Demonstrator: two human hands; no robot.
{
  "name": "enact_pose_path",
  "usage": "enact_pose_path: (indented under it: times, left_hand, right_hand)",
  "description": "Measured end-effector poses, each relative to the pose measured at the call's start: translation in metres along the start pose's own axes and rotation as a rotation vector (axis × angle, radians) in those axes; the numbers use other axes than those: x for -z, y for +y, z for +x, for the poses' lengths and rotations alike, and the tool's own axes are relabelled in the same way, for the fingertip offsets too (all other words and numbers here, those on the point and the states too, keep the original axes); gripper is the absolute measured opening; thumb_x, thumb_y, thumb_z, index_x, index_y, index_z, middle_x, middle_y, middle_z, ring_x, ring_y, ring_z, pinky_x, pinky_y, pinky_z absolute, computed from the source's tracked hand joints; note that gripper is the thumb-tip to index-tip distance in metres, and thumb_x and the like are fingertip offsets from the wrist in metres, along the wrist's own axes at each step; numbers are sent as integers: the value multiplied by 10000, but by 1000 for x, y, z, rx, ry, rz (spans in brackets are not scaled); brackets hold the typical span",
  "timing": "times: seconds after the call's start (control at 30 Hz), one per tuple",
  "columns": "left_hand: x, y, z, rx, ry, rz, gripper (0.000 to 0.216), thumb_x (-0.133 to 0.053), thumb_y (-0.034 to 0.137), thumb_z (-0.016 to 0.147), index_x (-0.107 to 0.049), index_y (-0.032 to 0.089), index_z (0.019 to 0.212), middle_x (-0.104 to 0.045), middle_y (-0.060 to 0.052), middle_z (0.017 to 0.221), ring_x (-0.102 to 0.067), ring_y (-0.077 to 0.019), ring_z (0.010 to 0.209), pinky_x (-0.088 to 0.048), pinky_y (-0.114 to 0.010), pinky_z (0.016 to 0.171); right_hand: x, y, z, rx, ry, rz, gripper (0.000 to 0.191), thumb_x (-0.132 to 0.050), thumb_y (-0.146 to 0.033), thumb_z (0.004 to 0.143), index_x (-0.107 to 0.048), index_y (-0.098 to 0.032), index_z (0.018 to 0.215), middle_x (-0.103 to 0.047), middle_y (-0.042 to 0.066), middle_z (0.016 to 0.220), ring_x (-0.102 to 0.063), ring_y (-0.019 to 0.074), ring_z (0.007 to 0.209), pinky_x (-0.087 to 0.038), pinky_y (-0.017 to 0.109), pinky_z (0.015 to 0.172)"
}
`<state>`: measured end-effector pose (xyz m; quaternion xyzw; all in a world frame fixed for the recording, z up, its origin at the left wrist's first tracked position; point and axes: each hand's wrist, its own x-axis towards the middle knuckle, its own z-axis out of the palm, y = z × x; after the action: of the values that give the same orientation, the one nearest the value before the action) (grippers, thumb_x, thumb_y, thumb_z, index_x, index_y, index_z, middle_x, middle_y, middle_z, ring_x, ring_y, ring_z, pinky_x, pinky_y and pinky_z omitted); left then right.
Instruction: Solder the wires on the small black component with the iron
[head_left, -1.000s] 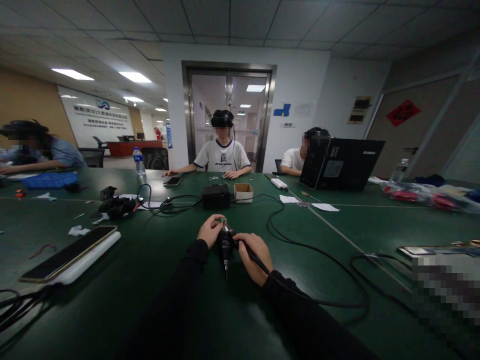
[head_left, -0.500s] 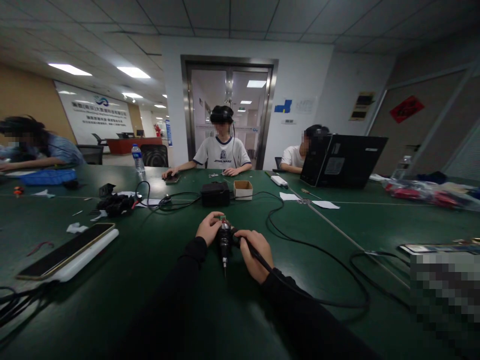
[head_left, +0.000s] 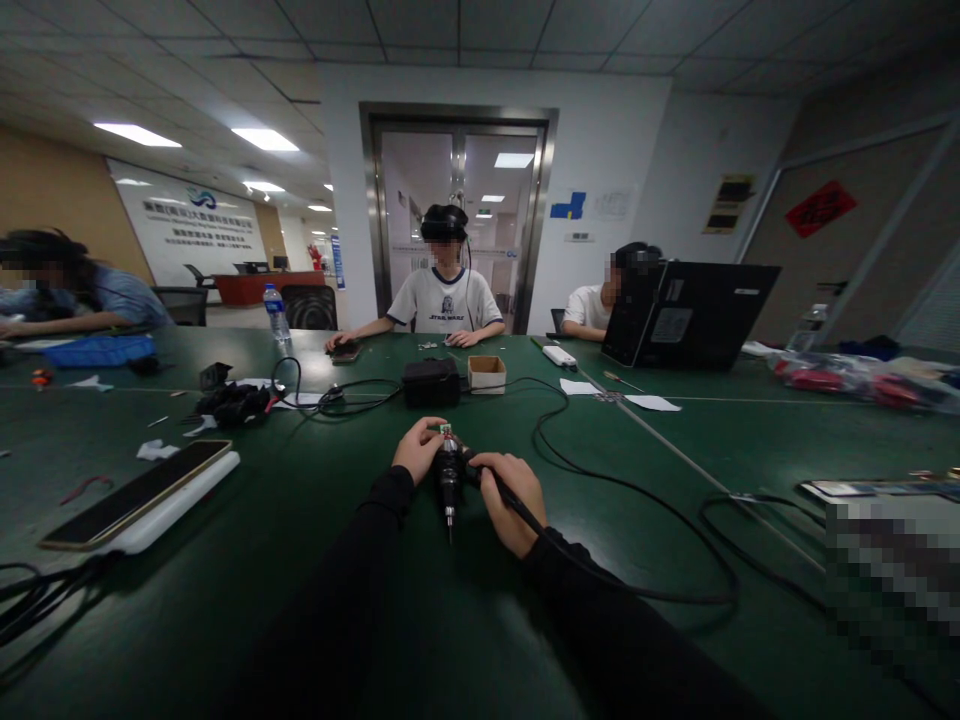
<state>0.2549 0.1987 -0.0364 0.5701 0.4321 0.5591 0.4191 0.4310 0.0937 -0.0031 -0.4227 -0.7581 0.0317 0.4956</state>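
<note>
In the middle of the green table [head_left: 337, 620], a black tool with silver parts [head_left: 449, 480] lies lengthwise, its thin metal tip pointing towards me. My left hand [head_left: 417, 450] is at the tool's far end, thumb and fingers closed around a small green piece that looks like a circuit board [head_left: 447, 429]. To the right, my right hand [head_left: 513, 497] is wrapped around a black corded handle, perhaps a soldering iron [head_left: 513, 503], whose cable runs back over my forearm. The handle's front end meets the tool's side; its tip is hidden.
Beyond my hands stand a black box [head_left: 431, 383] and a small open cardboard box [head_left: 487, 375]. A black cable [head_left: 637, 490] loops across the right side. At left lie a phone [head_left: 142, 495] and a white bar. Several people sit around the table, one behind a laptop [head_left: 694, 315].
Both hands stay almost in place. More of the small green piece shows above my left fingers. The whole view has shifted slightly.
</note>
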Motion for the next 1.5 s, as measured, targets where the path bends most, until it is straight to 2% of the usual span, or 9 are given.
enact_pose_path:
  times: [0.97, 1.1, 1.2, 1.37, 1.5]
  left_hand:
    - [2, -2, 3, -11, -9, 64, 261, -574, 201, 722, -621, 180, 979, -715, -36, 822, -665, -171, 798, -477, -300, 827]
    - [3, -4, 3, 22, -10, 130, 266, -575, 256, 748, -628, 183, 997, -702, -27, 764, -652, -173, 745, -478, -291, 765]
    - [3, -7, 4, 43, -18, 178, 260, -564, 316, 775, -639, 191, 990, -712, -32, 781, -654, -180, 766, -477, -294, 775]
    - [3, -3, 3, 72, 11, 305, 227, -567, 340, 775, -672, 205, 924, -716, -31, 805, -646, -192, 803, -465, -301, 815]
    - [3, 5, -1, 87, 26, 391, 264, -562, 349, 777, -660, 205, 976, -680, -17, 738, -618, -193, 739, -450, -300, 776]
  right_hand:
    - [2, -2, 1, -27, -2, -15, 228, -433, -196, 864, -656, -219, 901, -708, 19, 876, -609, 171, 775, -416, 303, 740]
    - [2, 0, 1, -79, 57, -7, 236, -426, -208, 875, -656, -216, 927, -712, 28, 925, -625, 180, 826, -427, 309, 774]
    - [2, 2, 0, -125, 85, 23, 236, -427, -228, 885, -655, -224, 944, -713, 25, 961, -633, 180, 857, -439, 303, 794]
    - [2, 3, 0, -156, 84, 46, 233, -438, -227, 880, -661, -225, 946, -716, 20, 965, -641, 180, 880, -445, 291, 782]
    - [2, 4, 1, -168, 74, 56, 227, -444, -222, 877, -661, -225, 942, -716, 18, 951, -642, 179, 867, -446, 284, 766]
